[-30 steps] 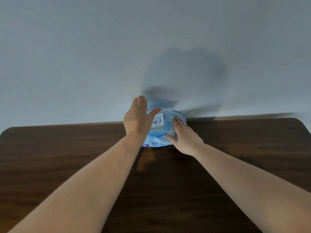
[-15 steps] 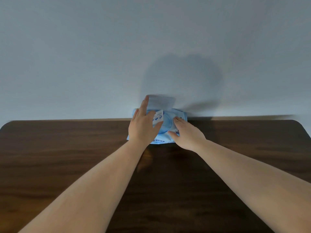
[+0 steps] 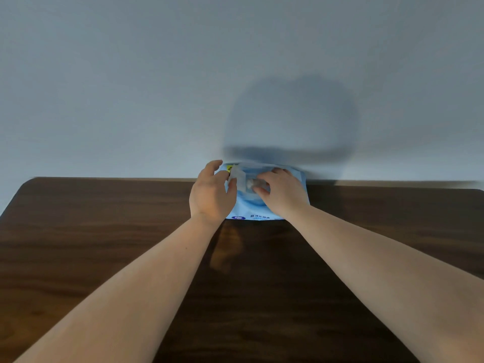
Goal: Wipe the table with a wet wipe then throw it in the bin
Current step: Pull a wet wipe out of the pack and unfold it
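Flap now lifted: left hand (image 3: 210,195) holds it up, right hand (image 3: 281,192) pinches a wipe (image 3: 250,182) in pack (image 3: 248,209) on table (image 3: 104,231).

A light-blue wet wipe pack (image 3: 258,205) is laid flat at the far edge of the dark wooden table (image 3: 104,231), its flap (image 3: 237,176) lifted and a white wipe (image 3: 250,183) exposed.

glossy wood table (image 3: 104,231) (plastic wipe pack (image 3: 248,205))
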A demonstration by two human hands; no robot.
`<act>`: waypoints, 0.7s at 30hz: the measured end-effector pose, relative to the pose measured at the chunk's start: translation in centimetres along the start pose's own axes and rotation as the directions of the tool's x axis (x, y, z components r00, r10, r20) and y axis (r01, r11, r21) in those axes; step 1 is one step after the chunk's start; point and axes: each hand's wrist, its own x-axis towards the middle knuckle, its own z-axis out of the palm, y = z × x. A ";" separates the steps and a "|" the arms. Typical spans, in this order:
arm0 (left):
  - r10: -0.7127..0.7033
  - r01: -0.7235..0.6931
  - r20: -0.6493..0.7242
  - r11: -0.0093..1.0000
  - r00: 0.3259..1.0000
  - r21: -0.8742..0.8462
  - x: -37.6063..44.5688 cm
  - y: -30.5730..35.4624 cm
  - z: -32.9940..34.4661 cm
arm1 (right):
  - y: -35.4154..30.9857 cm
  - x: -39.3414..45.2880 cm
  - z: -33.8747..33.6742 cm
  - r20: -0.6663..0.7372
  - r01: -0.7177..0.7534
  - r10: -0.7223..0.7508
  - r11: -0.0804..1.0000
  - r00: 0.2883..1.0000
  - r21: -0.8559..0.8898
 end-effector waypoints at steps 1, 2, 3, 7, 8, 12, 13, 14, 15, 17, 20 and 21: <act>-0.002 0.002 -0.002 1.000 1.000 0.001 0.0 0.0 0.0 | -0.2 0.2 0.1 0.004 -0.006 0.006 0.998 1.000 0.055; -0.011 0.011 0.002 1.000 1.000 0.003 0.0 0.0 -0.1 | -0.5 0.3 0.2 0.011 -0.006 0.005 0.995 1.000 0.102; -0.019 0.019 0.007 1.000 1.000 0.006 0.0 0.0 -0.1 | -0.6 0.3 0.4 0.019 -0.003 0.001 0.992 1.000 0.128; -0.002 0.001 0.011 1.000 1.000 0.019 -0.2 -0.3 -0.1 | -0.8 0.4 0.9 0.007 -0.008 0.007 0.993 1.000 0.120; -0.009 0.009 0.020 1.000 1.000 0.021 -0.2 -0.3 -0.2 | -0.8 0.5 0.9 -0.005 -0.006 0.007 0.995 1.000 0.104; -0.044 0.041 0.047 0.998 0.998 0.047 0.0 0.1 -0.7 | -1.1 0.6 0.8 -0.015 -0.003 0.004 0.995 1.000 0.102; -0.050 0.047 0.056 0.997 0.997 0.055 0.1 0.2 -0.9 | -1.1 0.6 0.7 -0.021 -0.010 0.014 0.989 1.000 0.144; -0.064 0.060 0.074 0.996 0.995 0.066 0.2 0.4 -1.2 | -1.1 0.5 0.5 -0.030 -0.026 0.033 0.979 0.999 0.201; -0.085 0.077 0.102 0.994 0.991 0.083 0.4 0.5 -1.5 | -1.1 0.3 0.2 -0.039 -0.048 0.060 0.965 0.997 0.258; -0.150 0.126 0.179 0.982 0.972 0.139 0.9 0.9 -2.1 | -0.9 -0.2 -0.8 -0.052 -0.097 0.124 0.927 0.991 0.362; -0.225 0.187 0.231 0.967 0.947 0.175 1.2 1.4 -2.8 | -0.6 -1.4 -2.9 -0.074 -0.176 0.258 0.814 0.963 0.553; -0.233 0.200 0.234 0.967 0.944 0.156 1.1 1.6 -3.1 | -0.5 -1.8 -3.5 -0.064 -0.207 0.308 0.764 0.949 0.612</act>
